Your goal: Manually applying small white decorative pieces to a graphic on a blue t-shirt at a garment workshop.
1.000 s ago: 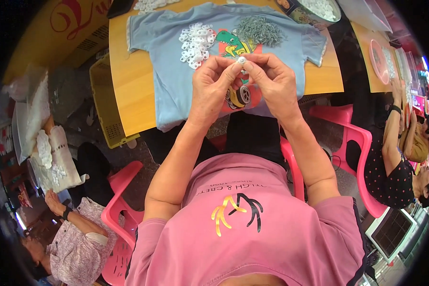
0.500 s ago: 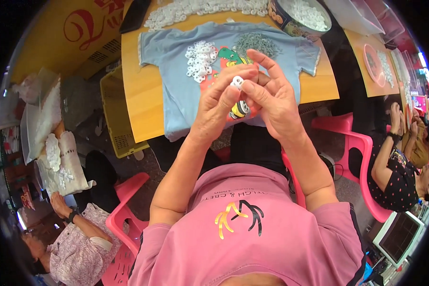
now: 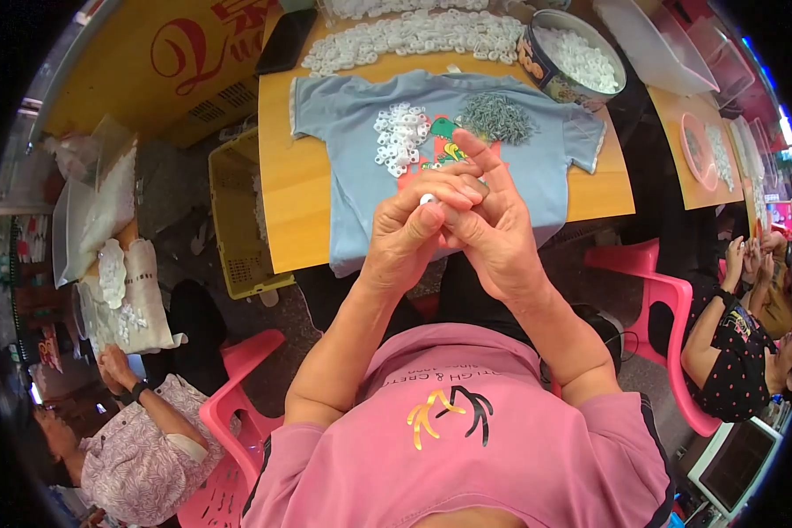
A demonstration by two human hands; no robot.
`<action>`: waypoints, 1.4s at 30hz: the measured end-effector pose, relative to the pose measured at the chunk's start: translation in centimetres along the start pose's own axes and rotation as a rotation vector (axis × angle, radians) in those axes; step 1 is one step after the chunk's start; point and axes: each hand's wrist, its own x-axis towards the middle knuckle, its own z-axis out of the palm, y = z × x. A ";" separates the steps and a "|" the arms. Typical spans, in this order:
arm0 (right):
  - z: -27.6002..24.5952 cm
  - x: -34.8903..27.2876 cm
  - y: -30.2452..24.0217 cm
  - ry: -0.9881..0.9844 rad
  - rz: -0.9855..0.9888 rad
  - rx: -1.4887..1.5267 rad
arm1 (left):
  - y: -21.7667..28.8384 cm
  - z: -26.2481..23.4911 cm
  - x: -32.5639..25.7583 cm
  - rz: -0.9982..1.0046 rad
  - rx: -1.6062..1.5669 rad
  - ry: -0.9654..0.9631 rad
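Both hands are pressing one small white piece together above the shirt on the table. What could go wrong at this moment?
The small white piece, pinched between the left hand and right hand, might slip and fall past the table edge. A forearm dropping forward could also scatter the white ring pile or the grey metal pile lying loose on the blue shirt.

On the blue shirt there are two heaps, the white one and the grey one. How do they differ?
The white ring pile is made of pale round pieces, loosely spread in an upright strip; the grey metal pile is dark, fine and bunched into a tight mound. The white ring pile lies left of the shirt's print, the grey metal pile to its right. Both rest on the blue T-shirt, beyond the left hand and right hand.
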 end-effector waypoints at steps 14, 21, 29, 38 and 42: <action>-9.3 3.1 -0.1 0.125 -0.056 -0.800 | 14.2 -16.4 -3.4 0.067 0.959 0.866; -8.3 4.2 0.4 -0.004 -0.264 -1.244 | 17.0 -25.9 -7.1 0.028 1.618 1.020; -7.1 6.4 2.2 -0.143 -0.513 -1.598 | 10.6 -13.7 -3.4 0.008 0.939 0.736; -6.4 5.0 0.9 -0.114 -0.273 -1.352 | 4.1 -3.9 -1.2 -0.071 0.796 0.403; -6.3 3.5 0.7 0.002 -0.065 -0.808 | 1.8 -2.2 -0.4 -0.171 0.717 0.342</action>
